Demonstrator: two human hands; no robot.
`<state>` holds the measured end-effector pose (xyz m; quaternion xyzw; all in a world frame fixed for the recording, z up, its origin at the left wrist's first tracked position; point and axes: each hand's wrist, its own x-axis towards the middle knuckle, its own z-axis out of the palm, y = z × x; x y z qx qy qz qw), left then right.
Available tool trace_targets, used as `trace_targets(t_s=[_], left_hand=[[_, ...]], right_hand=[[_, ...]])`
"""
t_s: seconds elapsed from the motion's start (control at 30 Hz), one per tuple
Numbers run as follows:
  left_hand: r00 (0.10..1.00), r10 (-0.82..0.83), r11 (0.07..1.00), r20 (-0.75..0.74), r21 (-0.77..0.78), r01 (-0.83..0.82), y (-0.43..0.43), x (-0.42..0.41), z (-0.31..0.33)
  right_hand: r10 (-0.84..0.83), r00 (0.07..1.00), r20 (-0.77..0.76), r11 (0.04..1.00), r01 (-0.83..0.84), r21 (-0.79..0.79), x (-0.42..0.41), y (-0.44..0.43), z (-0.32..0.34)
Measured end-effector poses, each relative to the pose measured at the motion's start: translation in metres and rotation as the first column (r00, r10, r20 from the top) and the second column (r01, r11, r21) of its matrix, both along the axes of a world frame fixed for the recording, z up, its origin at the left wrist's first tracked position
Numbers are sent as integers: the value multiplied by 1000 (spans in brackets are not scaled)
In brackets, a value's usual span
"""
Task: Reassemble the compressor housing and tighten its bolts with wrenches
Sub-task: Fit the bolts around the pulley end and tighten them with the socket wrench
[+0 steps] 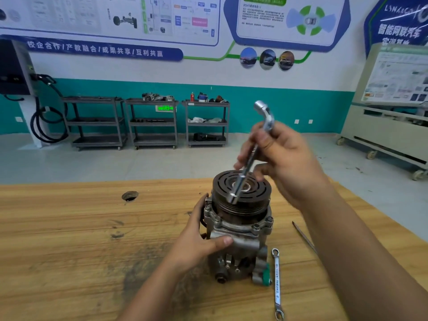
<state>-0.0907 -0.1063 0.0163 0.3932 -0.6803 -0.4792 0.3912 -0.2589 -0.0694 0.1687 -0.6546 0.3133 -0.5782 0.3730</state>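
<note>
A grey metal compressor (240, 239) stands upright on the wooden workbench (81, 228), its dark slotted pulley (257, 193) on top and several bolts around the housing flange. My left hand (199, 239) grips the housing's left side, thumb across the front. My right hand (280, 161) holds a chrome L-shaped socket wrench (250, 158) above the pulley. The wrench slants down to the left, and its lower socket end hangs over the pulley's front edge; I cannot tell whether it touches.
A chrome ring spanner (277, 283) lies on the bench right of the compressor. A thin dark rod (303, 237) lies further right. A hole (130, 196) marks the bench at left. Three metal carts (152, 121) stand at the far wall, a wheeled cabinet (384, 135) at right.
</note>
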Motion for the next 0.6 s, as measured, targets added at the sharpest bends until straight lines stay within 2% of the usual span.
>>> trace_targets(t_s=[0.03, 0.17, 0.4, 0.6], left_hand=[[1000, 6, 1000, -2, 4, -6, 0, 0, -1], [1000, 18, 1000, -1, 21, -18, -2, -1, -1], [999, 48, 999, 22, 15, -48, 0, -2, -2], [998, 63, 998, 23, 12, -63, 0, -2, -2]], right_hand=[[14, 1000, 7, 1000, -14, -8, -6, 2, 3], [-52, 989, -141, 999, 54, 8, -21, 6, -8], [-75, 988, -132, 995, 83, 58, -28, 4, -34], [28, 979, -203, 994, -5, 110, -35, 8, -30]])
